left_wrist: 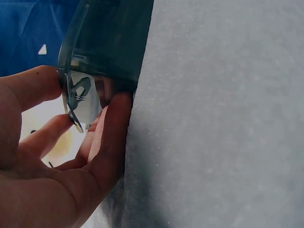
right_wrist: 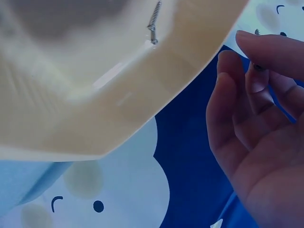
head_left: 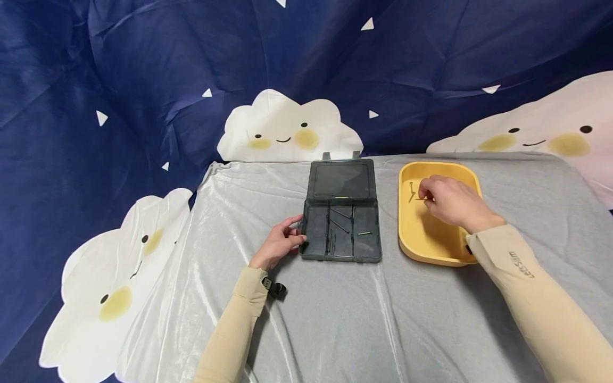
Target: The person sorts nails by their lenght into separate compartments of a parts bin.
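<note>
On the grey cloth lies a dark translucent compartment box [head_left: 316, 255] with its lid [head_left: 341, 178] folded back. Several long screws [head_left: 339, 226] lie in its middle compartment, and a brass-coloured screw [head_left: 364, 233] in the right one. My left hand [head_left: 280, 242] grips the box's left wall, thumb and fingers around its edge in the left wrist view. Over the yellow tray [head_left: 407, 242], my right hand [head_left: 452, 202] pinches a screw [right_wrist: 258, 67] between thumb and fingers; the fingers partly hide it. Two other screws [right_wrist: 154, 28] lie in the tray, close together near its left side.
The left compartment [head_left: 316, 226] of the box shows no screws. A wrinkled grey cloth [head_left: 335, 319] covers the table. Behind it hangs a dark blue curtain [head_left: 306, 58] printed with white clouds. A small black device [head_left: 275, 289] sits at the left wrist.
</note>
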Demonstrator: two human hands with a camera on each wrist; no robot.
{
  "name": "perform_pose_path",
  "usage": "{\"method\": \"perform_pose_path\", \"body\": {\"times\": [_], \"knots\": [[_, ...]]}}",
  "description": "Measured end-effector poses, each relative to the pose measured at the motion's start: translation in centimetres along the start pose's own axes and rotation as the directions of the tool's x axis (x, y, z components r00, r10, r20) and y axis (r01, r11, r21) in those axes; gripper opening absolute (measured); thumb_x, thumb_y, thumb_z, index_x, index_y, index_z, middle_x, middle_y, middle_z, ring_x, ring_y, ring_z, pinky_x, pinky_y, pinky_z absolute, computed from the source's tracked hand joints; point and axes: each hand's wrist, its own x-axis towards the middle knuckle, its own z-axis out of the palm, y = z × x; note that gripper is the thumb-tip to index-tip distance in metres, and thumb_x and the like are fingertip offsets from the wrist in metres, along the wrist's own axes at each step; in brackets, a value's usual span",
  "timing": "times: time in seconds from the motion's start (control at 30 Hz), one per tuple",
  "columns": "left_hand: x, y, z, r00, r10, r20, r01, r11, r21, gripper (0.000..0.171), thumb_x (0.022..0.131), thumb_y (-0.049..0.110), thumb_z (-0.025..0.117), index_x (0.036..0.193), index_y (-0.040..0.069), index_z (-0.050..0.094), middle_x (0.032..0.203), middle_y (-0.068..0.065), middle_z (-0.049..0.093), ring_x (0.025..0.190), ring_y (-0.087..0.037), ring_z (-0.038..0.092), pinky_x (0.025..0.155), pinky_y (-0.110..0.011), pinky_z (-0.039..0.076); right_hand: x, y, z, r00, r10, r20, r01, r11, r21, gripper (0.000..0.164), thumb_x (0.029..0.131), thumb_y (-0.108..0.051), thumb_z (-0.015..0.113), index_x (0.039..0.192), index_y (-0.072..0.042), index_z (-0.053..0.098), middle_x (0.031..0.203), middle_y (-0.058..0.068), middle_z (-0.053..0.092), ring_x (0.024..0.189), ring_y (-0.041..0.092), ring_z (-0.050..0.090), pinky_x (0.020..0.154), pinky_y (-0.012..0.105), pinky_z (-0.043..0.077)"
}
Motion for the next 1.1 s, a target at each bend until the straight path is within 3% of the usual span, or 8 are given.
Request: {"method": "perform_pose_path", "body": {"times": [1.1], "knots": [[0.0, -0.1, 0.1, 1.0, 0.01, -0.018, -0.01, 1.0, 0.008, 0.066, 0.084, -0.003, 0.067, 0.144, 0.017, 0.047, 0.09, -0.002, 0.056, 0.077, -0.01, 0.055, 0.065, -0.021, 0.049, -0.3, -3.5, -2.0, 0.984, -0.06, -0.166, 0.064, 0.998, 0.019, 0.012, 0.082, -0.003, 0.062, 0.083, -0.015, 0.062, 0.081, 0.0, 0.06, 0.069, 0.017, 0.054, 0.062, 0.034, 0.041]]}}
